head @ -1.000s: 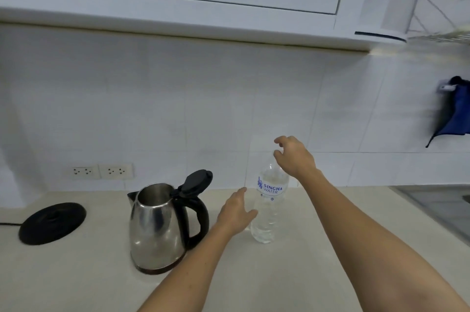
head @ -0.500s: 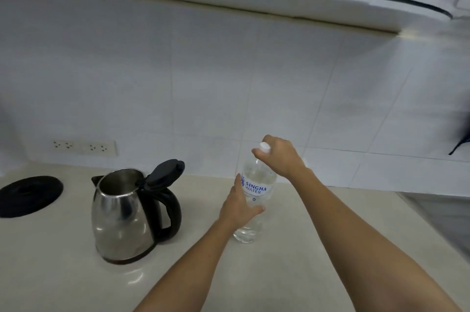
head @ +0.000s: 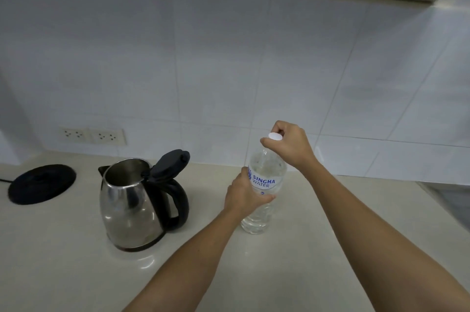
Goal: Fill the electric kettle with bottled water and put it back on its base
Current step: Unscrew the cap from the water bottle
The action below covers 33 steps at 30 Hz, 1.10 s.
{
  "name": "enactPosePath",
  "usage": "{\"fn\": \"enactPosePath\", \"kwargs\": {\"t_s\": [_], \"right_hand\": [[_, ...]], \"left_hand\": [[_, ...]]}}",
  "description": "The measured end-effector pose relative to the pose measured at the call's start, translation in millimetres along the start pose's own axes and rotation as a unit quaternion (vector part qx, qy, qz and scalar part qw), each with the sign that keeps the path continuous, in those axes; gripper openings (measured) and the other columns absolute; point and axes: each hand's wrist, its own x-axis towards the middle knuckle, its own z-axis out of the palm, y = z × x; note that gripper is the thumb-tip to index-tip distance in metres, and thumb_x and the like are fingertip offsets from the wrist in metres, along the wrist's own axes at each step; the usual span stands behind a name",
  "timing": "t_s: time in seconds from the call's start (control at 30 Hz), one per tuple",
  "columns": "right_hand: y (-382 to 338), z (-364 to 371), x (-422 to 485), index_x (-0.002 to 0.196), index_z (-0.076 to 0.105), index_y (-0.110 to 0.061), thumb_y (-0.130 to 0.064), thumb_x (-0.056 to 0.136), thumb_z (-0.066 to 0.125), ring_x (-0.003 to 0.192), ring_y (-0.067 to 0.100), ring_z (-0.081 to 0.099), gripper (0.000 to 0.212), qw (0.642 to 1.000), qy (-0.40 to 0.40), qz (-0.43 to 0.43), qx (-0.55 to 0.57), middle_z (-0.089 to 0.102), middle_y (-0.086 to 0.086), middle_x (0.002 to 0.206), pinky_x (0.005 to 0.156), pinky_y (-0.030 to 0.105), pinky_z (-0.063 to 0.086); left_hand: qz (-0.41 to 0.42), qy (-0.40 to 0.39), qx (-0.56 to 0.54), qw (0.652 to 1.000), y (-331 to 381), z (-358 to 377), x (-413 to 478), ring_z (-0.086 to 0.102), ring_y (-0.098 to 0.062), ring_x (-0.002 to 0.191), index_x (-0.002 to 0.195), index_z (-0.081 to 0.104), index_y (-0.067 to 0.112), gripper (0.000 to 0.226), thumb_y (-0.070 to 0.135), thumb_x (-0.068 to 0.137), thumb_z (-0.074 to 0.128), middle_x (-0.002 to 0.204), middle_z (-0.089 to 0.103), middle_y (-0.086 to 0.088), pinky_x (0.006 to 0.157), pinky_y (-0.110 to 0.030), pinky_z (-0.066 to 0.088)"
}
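Single head camera, faces forward-down onto countertop (head: 292, 273), close

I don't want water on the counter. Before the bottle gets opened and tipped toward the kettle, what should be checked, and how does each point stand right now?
1. Bottle upright on the counter: ok.
2. Left hand grips the bottle's body to steady it: ok.
3. Right hand pinches the cap: ok.
4. Cap removed: not ok, it sits on the neck.
5. Kettle lid open, mouth unobstructed: ok.
6. Kettle off its base, so pouring stays away from the electrics: ok.
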Motion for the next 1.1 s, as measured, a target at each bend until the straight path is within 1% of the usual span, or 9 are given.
{"fn": "enactPosePath", "kwargs": {"t_s": [0.17, 0.27, 0.4, 0.6, 0.8, 0.87, 0.93, 1.0, 1.1], "right_hand": [[-15.3, 5.9, -19.2, 0.054, 0.044, -0.019, -0.016, 0.063, 0.071, 0.049, 0.007, 0.039, 0.028, 0.999, 0.003, -0.012, 0.036, 0.042, -0.009, 0.051, 0.047, 0.02, 0.034], [-36.2, 14.0, -33.6, 0.053, 0.043, -0.017, -0.01, 0.063, 0.069, 0.05, 0.01, 0.039, 0.029, 0.999, 0.011, -0.025, 0.044, 0.041, -0.007, 0.051, 0.047, 0.022, 0.034], [-75.0, 30.5, -57.2, 0.052, 0.042, -0.014, -0.005, 0.063, 0.069, 0.051, 0.012, 0.038, 0.03, 0.997, 0.027, -0.045, 0.05, 0.038, -0.004, 0.051, 0.049, 0.025, 0.033], [-137.9, 68.5, -110.9, 0.048, 0.039, -0.018, -0.003, 0.064, 0.068, 0.042, 0.002, 0.033, 0.037, 0.995, 0.071, -0.038, 0.059, 0.034, -0.012, 0.044, 0.043, 0.015, 0.029], [-203.5, 119.8, -150.6, 0.047, 0.04, -0.017, -0.016, 0.056, 0.063, 0.042, 0.002, 0.032, 0.025, 0.993, 0.078, -0.047, 0.069, 0.034, -0.008, 0.045, 0.042, 0.011, 0.027], [-220.2, 136.4, -157.4, 0.047, 0.042, -0.013, -0.017, 0.055, 0.062, 0.041, 0.001, 0.038, 0.021, 0.994, 0.07, -0.044, 0.072, 0.039, -0.004, 0.046, 0.041, 0.011, 0.03], [-233.2, 153.6, -160.6, 0.051, 0.046, -0.005, -0.017, 0.055, 0.061, 0.045, 0.007, 0.048, 0.02, 0.995, 0.056, -0.037, 0.077, 0.046, 0.005, 0.049, 0.044, 0.019, 0.038], [-245.7, 172.5, -162.7, 0.05, 0.045, -0.009, -0.017, 0.055, 0.061, 0.045, 0.01, 0.05, 0.019, 0.996, 0.042, -0.031, 0.073, 0.045, 0.002, 0.049, 0.044, 0.021, 0.039], [-259.0, 198.5, -163.7, 0.049, 0.043, -0.015, -0.018, 0.056, 0.062, 0.049, 0.019, 0.053, 0.02, 0.997, 0.011, -0.026, 0.068, 0.044, -0.001, 0.049, 0.047, 0.024, 0.038]], "left_hand": [[0.032, -0.018, 0.045, 0.998, -10.3, -24.5, -19.6, 0.058, -0.01, 0.08, 0.096, 0.043, 0.031, 0.068, 0.064, 0.046, 0.075, 0.087, 0.059, 0.017, 0.064, -0.022, 0.042], [0.058, -0.03, 0.047, 0.997, -15.8, -44.7, -38.9, 0.056, -0.005, 0.076, 0.095, 0.042, 0.035, 0.067, 0.068, 0.045, 0.07, 0.084, 0.057, 0.019, 0.059, -0.015, 0.036], [0.083, -0.039, 0.034, 0.995, -27.3, -82.5, -65.6, 0.059, -0.005, 0.079, 0.095, 0.044, 0.036, 0.065, 0.068, 0.046, 0.07, 0.087, 0.06, 0.018, 0.064, -0.02, 0.043], [0.131, -0.058, 0.051, 0.988, -60.7, -155.8, -114.5, 0.061, -0.008, 0.084, 0.099, 0.046, 0.034, 0.068, 0.071, 0.047, 0.068, 0.091, 0.063, 0.017, 0.067, -0.023, 0.047], [0.147, -0.057, 0.033, 0.987, -104.7, -223.6, -149.6, 0.063, -0.003, 0.092, 0.109, 0.047, 0.041, 0.075, 0.071, 0.045, 0.071, 0.099, 0.065, 0.022, 0.08, -0.027, 0.054], [0.144, -0.055, 0.024, 0.988, -119.6, -244.5, -158.9, 0.061, 0.004, 0.088, 0.107, 0.046, 0.044, 0.072, 0.071, 0.045, 0.072, 0.096, 0.064, 0.026, 0.076, -0.017, 0.05], [0.143, -0.046, 0.03, 0.988, -132.6, -262.9, -166.5, 0.059, 0.006, 0.084, 0.11, 0.046, 0.047, 0.073, 0.07, 0.046, 0.071, 0.095, 0.062, 0.028, 0.067, -0.007, 0.04], [0.13, -0.034, 0.048, 0.99, -146.6, -279.2, -171.9, 0.06, 0.0, 0.088, 0.119, 0.046, 0.044, 0.08, 0.071, 0.047, 0.071, 0.1, 0.063, 0.025, 0.068, -0.011, 0.041], [0.105, -0.018, 0.077, 0.991, -166.4, -296.7, -177.2, 0.063, -0.005, 0.095, 0.12, 0.047, 0.041, 0.083, 0.071, 0.047, 0.072, 0.104, 0.065, 0.021, 0.08, -0.025, 0.052]]}}
